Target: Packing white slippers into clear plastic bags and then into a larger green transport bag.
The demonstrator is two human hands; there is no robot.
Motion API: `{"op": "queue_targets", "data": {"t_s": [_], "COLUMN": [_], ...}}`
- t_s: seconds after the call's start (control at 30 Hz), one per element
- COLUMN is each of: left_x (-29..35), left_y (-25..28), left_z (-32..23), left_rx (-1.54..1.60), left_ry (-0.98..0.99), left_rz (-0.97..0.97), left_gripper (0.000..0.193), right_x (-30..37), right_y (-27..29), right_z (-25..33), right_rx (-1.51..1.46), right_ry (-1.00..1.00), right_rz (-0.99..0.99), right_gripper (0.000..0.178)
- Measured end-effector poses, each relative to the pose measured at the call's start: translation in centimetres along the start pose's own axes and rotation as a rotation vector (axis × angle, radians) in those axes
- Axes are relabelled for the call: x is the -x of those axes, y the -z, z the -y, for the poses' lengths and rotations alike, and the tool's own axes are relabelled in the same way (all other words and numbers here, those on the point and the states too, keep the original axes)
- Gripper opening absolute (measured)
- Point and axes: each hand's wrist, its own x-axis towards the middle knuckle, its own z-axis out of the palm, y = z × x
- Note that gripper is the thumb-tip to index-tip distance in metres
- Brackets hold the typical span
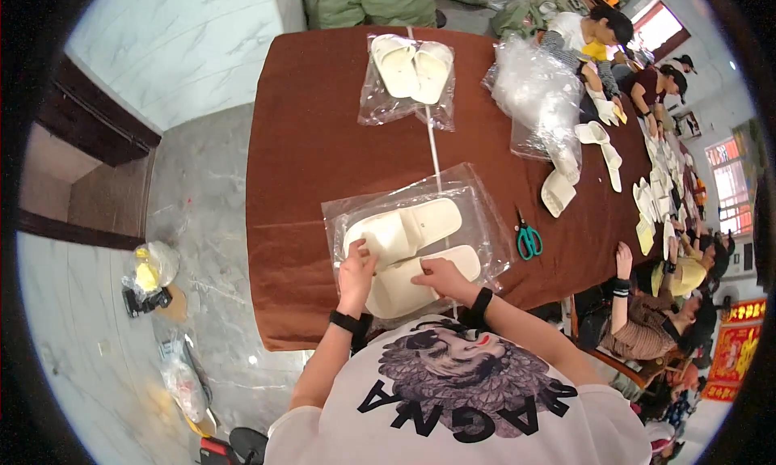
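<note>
Two cream slippers lie side by side with a clear plastic bag (477,194) around or beneath them; I cannot tell which. My left hand (356,277) touches the strap end of the farther slipper (440,220), its fingers a little apart. At the nearer slipper (396,289), my right hand (449,278) has its thumb and fingers bent around the strap's edge. Some of its fingers are hidden underneath. Teal-handled scissors (529,243) rest to the right of the bag.
Another bagged slipper pair (434,70) lies at the table's far end. A heap of clear bags (537,85) and loose slippers (558,193) cover the right side of the brown tablecloth (299,141). Several people work along that side; one person's hand (623,260) is near the scissors.
</note>
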Motion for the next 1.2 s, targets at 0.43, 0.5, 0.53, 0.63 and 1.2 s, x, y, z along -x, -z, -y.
{"op": "queue_targets", "data": {"t_s": [0.43,0.5,0.53,0.63,1.2], "left_x": [-2.4,-3.2,-3.5,-3.4,-2.0], "left_y": [3.6,3.5,3.3,2.0,-1.9], "left_z": [-9.1,-11.1,-11.9,-13.9,-15.9], "left_rx": [-0.011,0.003,0.022,-0.101,0.491], "left_ry": [-0.200,-0.253,-0.299,-0.308,-0.105], "left_rz": [-0.026,0.039,0.097,0.249,0.201], "left_gripper": [0.029,0.029,0.029,0.027,0.054], "right_x": [13.6,14.6,14.8,14.8,13.1], "right_y": [9.9,10.8,11.1,10.6,5.9], "right_z": [1.1,1.0,1.0,0.5,-0.9], "right_rx": [0.871,0.899,0.931,0.885,0.504], "right_ry": [0.476,0.529,0.585,0.618,0.749], "right_rz": [-0.431,-0.345,-0.249,-0.191,-0.448], "right_gripper": [0.024,0.023,0.023,0.023,0.025]}}
